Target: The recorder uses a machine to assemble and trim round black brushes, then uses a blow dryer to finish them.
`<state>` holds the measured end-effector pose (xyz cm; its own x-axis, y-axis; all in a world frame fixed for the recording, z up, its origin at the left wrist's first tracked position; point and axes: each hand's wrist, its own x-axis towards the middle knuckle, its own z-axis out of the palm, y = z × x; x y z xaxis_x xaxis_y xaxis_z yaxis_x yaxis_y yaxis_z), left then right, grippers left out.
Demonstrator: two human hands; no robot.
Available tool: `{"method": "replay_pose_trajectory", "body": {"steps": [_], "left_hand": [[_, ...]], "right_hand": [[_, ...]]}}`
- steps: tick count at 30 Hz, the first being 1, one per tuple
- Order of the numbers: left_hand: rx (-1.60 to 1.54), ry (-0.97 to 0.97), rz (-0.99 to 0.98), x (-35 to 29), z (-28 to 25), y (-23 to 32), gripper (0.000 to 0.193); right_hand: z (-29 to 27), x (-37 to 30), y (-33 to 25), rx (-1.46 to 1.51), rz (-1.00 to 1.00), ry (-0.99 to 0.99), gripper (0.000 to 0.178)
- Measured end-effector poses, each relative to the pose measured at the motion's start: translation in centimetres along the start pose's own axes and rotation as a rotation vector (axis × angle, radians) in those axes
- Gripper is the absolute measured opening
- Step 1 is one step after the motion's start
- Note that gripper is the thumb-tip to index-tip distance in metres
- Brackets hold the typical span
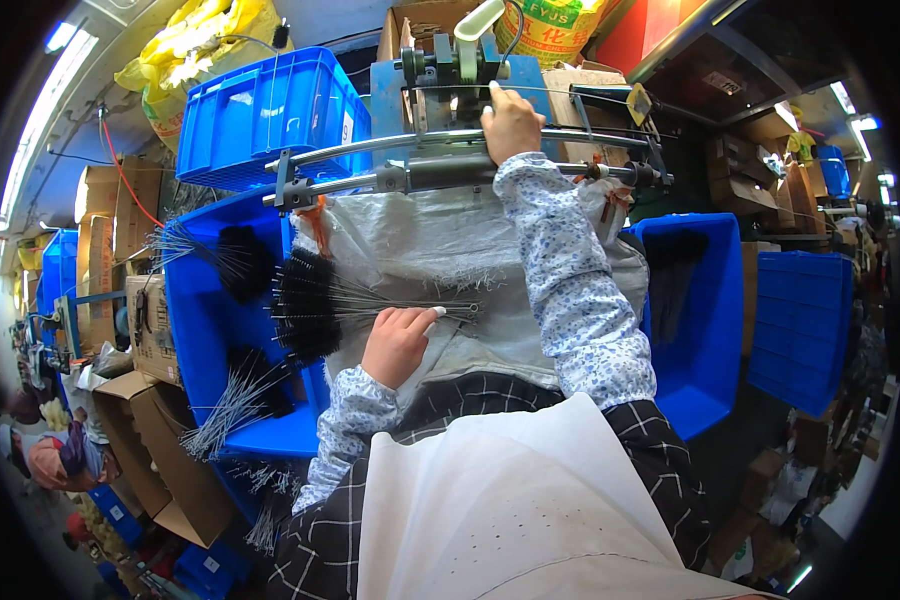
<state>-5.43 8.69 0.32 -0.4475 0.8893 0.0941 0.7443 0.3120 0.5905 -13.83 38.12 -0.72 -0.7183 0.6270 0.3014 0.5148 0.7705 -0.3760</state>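
White apron cloth (510,500) lies closest. Left hand (398,345) pinches the wire stems of black brushes (305,305), which lie at nine o'clock over a blue bin (210,340). Right hand (511,122), at twelve o'clock, seems curled on the machine's metal bar (390,145).

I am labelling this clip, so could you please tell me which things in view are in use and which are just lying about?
In use: left hand on a bundle of black wire brushes; right hand on the blue machine; white sack across the lap.

Lying about: blue crates, cardboard boxes, yellow bags.
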Motion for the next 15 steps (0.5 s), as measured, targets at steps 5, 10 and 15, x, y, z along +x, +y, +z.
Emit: {"method": "replay_pose_trajectory", "body": {"steps": [5, 10, 15], "left_hand": [[0.0, 0.002, 0.024, 0.0, 0.0, 0.2, 0.039], [0.006, -0.001, 0.015, 0.0, -0.3, 0.1, 0.039], [-0.027, -0.029, -0.005, 0.0, -0.3, 0.1, 0.037]], "right_hand": [[0.0, -0.1, -0.7, 0.0, 0.003, -0.016, 0.035], [-0.3, 0.1, 0.9, 0.008, -0.026, -0.006, 0.036], [-0.9, 0.6, 4.1, -0.033, -0.059, 0.056, 0.036]]}}
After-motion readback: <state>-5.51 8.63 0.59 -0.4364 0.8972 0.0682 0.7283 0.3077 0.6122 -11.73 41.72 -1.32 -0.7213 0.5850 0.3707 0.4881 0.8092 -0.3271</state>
